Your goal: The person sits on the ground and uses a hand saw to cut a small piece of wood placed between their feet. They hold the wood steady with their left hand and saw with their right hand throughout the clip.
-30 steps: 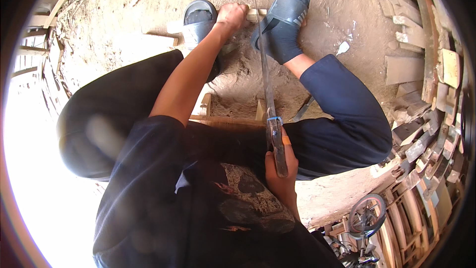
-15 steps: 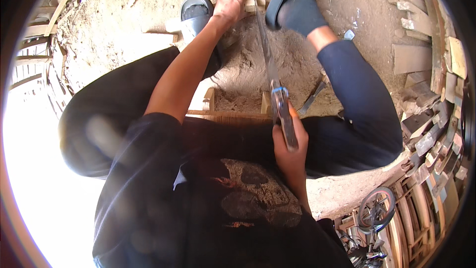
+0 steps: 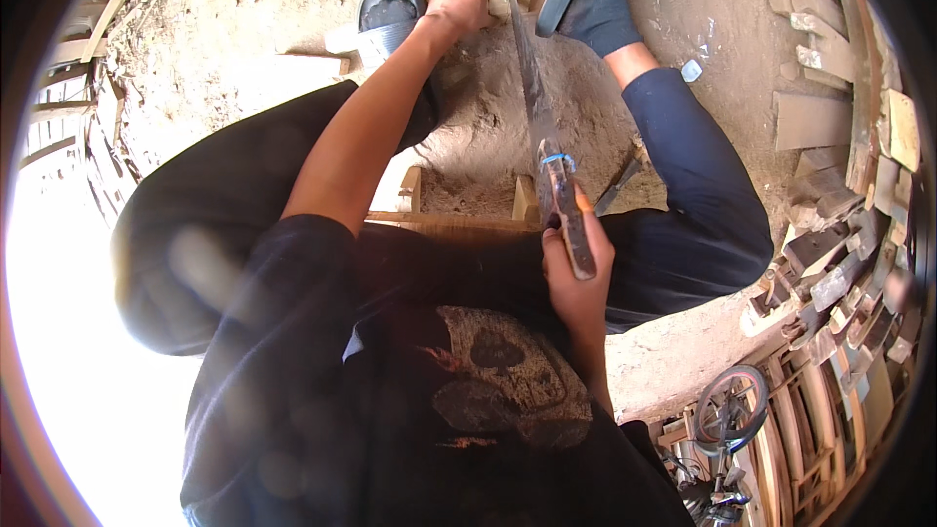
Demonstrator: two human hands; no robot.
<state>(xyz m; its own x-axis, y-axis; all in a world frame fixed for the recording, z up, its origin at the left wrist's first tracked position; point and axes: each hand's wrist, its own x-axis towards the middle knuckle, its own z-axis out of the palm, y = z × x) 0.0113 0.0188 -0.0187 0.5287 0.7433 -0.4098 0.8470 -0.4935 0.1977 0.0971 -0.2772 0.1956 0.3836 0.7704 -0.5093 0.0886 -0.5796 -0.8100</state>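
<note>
My left hand (image 3: 459,5) is closed on a short pale wood piece (image 3: 508,3) on the dirt ground between my feet. My right hand (image 3: 578,259) grips the worn handle of a long handsaw (image 3: 561,205), which has blue binding near the blade. The blade points away from me and crosses the wood just right of my left hand. My left sandalled foot (image 3: 383,34) is beside that hand; my right foot (image 3: 595,10), in a dark sock and sandal, is tilted right of the blade.
I sit on a wooden seat (image 3: 439,224). A dark metal tool (image 3: 615,185) lies by my right leg. Stacked wood scraps (image 3: 820,59) line the right, a bicycle wheel (image 3: 727,410) shows at lower right, and wooden slats (image 3: 117,0) stand at upper left.
My right hand has pushed the saw forward, away from my body. My right foot has tilted and shifted farther out. My left hand keeps its grip on the wood.
</note>
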